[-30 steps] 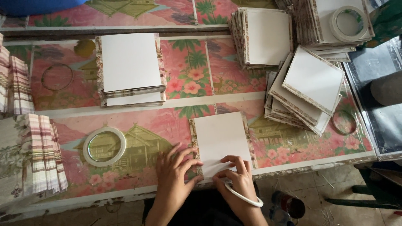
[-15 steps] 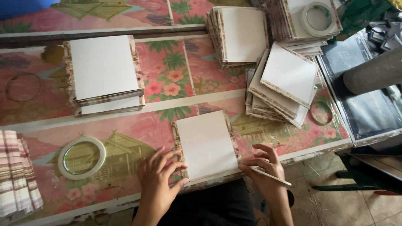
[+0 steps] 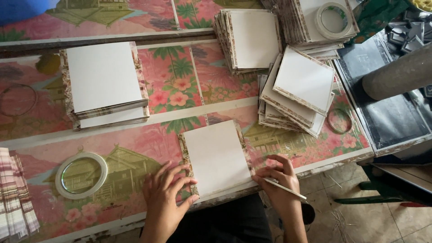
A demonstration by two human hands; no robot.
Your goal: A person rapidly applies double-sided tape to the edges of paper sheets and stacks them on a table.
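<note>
A white square card (image 3: 217, 155) lies face up on the flower-patterned table (image 3: 171, 85) near its front edge. My left hand (image 3: 165, 198) rests flat beside the card's lower left corner, fingertips touching its edge. My right hand (image 3: 279, 179) is at the card's lower right corner and pinches a thin white stick-like tool (image 3: 284, 189) that points away to the right. A printed border shows around the card's left edge.
Stacks of white cards sit at the back left (image 3: 104, 83), back centre (image 3: 249, 38) and right (image 3: 299, 90). Tape rolls lie at the front left (image 3: 81, 175), on the far right stack (image 3: 333, 20) and near the right edge (image 3: 339, 120). Striped sheets (image 3: 15, 202) sit far left.
The view has shifted, so everything sits further left in frame. My right hand moved from on top of the card to its lower right corner; the left hand stayed by the left edge.
</note>
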